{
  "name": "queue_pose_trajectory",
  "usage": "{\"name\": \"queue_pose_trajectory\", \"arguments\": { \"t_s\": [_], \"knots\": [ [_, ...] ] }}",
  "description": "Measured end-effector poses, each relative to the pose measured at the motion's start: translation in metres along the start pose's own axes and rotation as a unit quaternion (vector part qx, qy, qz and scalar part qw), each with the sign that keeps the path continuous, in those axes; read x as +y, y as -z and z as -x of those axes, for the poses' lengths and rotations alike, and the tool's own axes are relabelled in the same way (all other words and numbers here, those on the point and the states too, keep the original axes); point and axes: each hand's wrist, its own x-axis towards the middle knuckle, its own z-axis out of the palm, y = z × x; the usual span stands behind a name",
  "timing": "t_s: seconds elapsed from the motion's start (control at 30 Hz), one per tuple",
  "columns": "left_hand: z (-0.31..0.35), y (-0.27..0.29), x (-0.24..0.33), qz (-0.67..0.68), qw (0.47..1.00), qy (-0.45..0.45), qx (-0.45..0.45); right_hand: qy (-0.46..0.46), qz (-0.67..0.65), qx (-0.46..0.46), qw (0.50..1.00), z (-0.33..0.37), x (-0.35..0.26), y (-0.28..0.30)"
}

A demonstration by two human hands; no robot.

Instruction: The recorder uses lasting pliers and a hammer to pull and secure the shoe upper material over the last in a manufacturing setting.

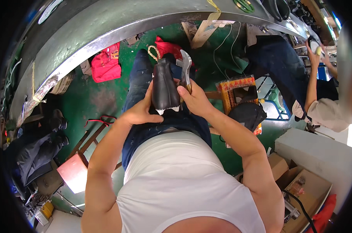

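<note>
A black leather shoe upper (165,87), with ragged white edges at its near end, is held upright over my lap. My left hand (139,112) grips it from the left, its fingers partly hidden behind the leather and its thumb below. My right hand (195,100) is closed round a hand tool (186,68) with a curved, shiny metal head and a brownish handle; its exact kind is unclear. The fingers of this hand also reach the right side of the upper. A braided rope loop (153,52) shows just beyond the upper's far end.
A long metal-edged bench (117,33) curves across the far side. Red bags (107,64) lie on the green floor. At right, a co-worker's hands (315,56) hold a shoe. A pink-topped stool (74,173) stands left; a black cap (247,115) and cardboard box (306,194) are right.
</note>
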Motion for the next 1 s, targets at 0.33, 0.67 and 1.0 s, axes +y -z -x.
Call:
{"name": "queue_pose_trajectory", "arguments": {
  "t_s": [0.33, 0.67, 1.0],
  "knots": [
    [0.01, -0.044, 0.011, 0.222, 0.961, -0.098, 0.131, -0.146, -0.188, -0.126, 0.963, 0.0, -0.033, -0.001],
    [0.007, -0.057, 0.012, 0.09, 0.971, -0.136, 0.176, -0.203, -0.169, -0.158, 0.951, -0.007, -0.048, 0.005],
    [0.005, -0.055, 0.012, -0.024, 0.966, 0.012, 0.256, -0.252, 0.209, -0.199, 0.924, -0.03, -0.068, -0.004]
  ]
}}
